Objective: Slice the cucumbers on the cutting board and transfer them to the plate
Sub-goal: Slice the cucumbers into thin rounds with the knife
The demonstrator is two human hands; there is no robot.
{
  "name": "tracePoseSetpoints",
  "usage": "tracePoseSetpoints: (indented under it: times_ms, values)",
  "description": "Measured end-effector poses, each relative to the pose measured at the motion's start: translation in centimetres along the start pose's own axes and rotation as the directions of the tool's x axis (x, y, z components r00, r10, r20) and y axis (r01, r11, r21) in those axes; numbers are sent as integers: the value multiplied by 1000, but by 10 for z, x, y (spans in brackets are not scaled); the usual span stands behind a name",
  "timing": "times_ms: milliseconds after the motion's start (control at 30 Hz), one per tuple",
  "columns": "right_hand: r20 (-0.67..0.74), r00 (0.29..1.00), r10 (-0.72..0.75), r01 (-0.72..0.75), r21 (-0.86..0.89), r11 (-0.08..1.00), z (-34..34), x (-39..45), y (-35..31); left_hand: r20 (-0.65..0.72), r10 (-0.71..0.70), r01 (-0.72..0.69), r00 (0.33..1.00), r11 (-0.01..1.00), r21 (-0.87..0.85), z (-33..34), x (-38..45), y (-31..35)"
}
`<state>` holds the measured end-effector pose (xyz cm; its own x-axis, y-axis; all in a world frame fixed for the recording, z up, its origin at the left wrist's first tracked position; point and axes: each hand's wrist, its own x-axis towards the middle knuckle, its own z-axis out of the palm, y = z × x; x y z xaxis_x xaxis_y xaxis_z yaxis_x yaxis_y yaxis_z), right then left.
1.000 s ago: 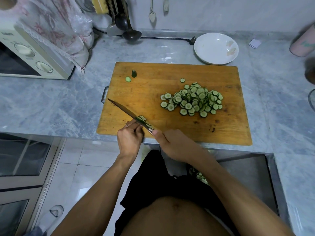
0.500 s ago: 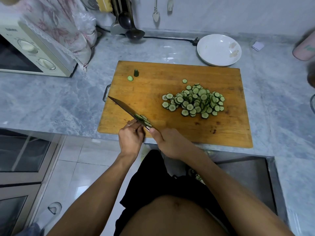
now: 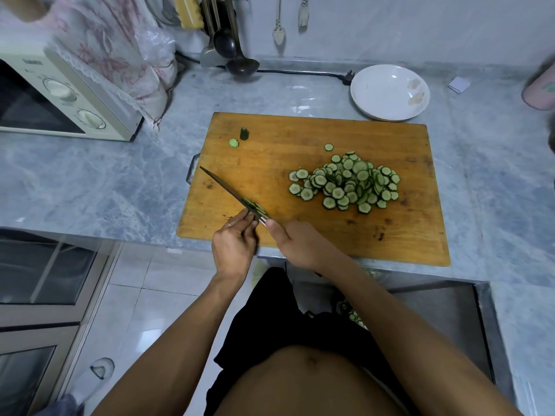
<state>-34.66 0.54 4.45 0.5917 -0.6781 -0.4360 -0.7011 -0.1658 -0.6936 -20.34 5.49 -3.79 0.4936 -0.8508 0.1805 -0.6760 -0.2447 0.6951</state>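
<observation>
A wooden cutting board [image 3: 270,163] lies on the marble counter. A heap of cucumber slices [image 3: 348,183] sits right of its middle. Two cucumber end pieces [image 3: 240,136] lie near its far left corner. My right hand [image 3: 297,243] grips the handle of a knife [image 3: 225,187], the blade pointing far-left over the board's near left part. A few slices [image 3: 255,205] cling to the blade near the handle. My left hand [image 3: 234,243] pinches a small cucumber stub against the blade; the stub is mostly hidden. The white plate [image 3: 390,91] stands empty behind the board's far right corner.
A microwave [image 3: 60,100] under a floral cloth stands at the left. Ladles [image 3: 237,55] hang at the back wall, with a black cable and plug [image 3: 345,76] along the counter. A pink container [image 3: 540,91] is at the far right. Open floor lies below the counter edge.
The knife and both hands have stayed at the board's near left edge with only small shifts. The view has tilted slightly. The slice heap has not moved.
</observation>
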Motion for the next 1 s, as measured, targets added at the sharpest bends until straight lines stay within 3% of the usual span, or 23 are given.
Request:
tracePoseSetpoints:
  times_ms: [200,701,1001]
  values:
    - [28,997,-66,66,-23,998,-3,-19,2,-20,64,-63,998,997,52,-2,0,2]
    - [40,997,-66,66,-2,998,1,-24,3,-68,2,-7,998,998,-68,3,-7,1]
    - [31,998,-59,59,-1,998,2,-13,3,-47,20,-22,999,999,-41,1,-4,1]
